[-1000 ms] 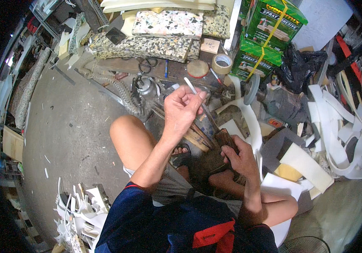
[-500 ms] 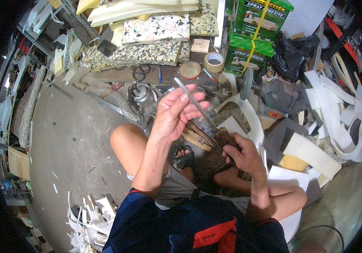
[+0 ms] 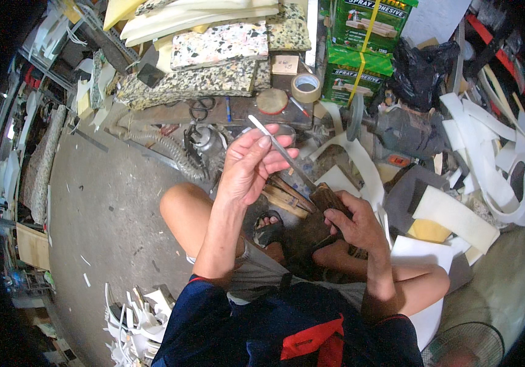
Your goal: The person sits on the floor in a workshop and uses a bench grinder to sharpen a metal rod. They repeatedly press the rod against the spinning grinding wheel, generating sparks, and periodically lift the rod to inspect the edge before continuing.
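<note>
A long, narrow knife [image 3: 293, 164] slants between my hands, its pale tip up and to the left. My right hand [image 3: 354, 221] is closed round its dark wooden handle [image 3: 327, 199]. My left hand [image 3: 251, 160], palm turned up, holds the blade near the tip. Its thumb rests at the blade's edge and its fingers curl loosely behind. Beneath the blade, several worn wooden pieces [image 3: 286, 200] lie between my legs, partly hidden by my hands.
Foam slabs [image 3: 186, 82] are stacked on a low wooden bench ahead, with scissors [image 3: 202, 109] and a tape roll [image 3: 306, 87]. Green boxes [image 3: 360, 79] stand beside them. White foam offcuts [image 3: 455, 214] heap at right, more scraps [image 3: 140, 324] at lower left. A fan [image 3: 465, 345] is at lower right.
The whole view has shifted slightly. Both hands keep nearly the same hold on the knife, and its blade stays at about the same slant.
</note>
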Motion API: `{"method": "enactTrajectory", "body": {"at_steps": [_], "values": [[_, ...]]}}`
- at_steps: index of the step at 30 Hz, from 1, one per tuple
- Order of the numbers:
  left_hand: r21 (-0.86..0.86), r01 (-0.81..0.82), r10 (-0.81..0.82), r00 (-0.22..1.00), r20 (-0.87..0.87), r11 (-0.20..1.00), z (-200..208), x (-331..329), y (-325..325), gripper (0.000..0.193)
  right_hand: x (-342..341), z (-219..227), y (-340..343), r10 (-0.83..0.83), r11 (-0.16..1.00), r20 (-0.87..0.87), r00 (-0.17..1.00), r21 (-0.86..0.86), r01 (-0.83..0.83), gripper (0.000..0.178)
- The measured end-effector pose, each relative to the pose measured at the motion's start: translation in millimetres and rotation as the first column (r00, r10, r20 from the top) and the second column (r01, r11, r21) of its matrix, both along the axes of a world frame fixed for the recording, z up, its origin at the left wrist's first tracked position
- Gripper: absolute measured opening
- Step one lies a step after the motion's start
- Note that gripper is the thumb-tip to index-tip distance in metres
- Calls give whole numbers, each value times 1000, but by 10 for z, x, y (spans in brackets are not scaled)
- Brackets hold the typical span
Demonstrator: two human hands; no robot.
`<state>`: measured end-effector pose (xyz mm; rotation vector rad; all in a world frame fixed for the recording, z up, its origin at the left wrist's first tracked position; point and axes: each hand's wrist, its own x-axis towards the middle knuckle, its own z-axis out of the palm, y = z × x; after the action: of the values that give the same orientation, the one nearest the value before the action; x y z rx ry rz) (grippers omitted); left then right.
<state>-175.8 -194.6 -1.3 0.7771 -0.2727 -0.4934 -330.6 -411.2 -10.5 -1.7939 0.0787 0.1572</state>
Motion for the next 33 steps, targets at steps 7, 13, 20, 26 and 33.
{"method": "enactTrajectory", "body": {"at_steps": [7,13,20,26,33], "values": [[56,-61,61,998,17,997,58,-21,-42,29,2,24,24,-42,985,123,991,-160,62,24],[366,-302,278,953,118,880,25,-70,-176,20,-16,137,83,-76,926,97,992,-363,107,30],[386,-288,284,956,67,876,-21,-66,-151,18,-25,53,120,-79,917,125,989,-381,122,29],[432,-223,257,966,-20,874,-179,-24,-391,20,-86,-84,23,-153,927,40,987,-339,157,26],[330,-116,171,974,-146,937,-1276,44,-1126,35,-223,-387,-189,-130,951,-172,977,-301,74,18]]}}
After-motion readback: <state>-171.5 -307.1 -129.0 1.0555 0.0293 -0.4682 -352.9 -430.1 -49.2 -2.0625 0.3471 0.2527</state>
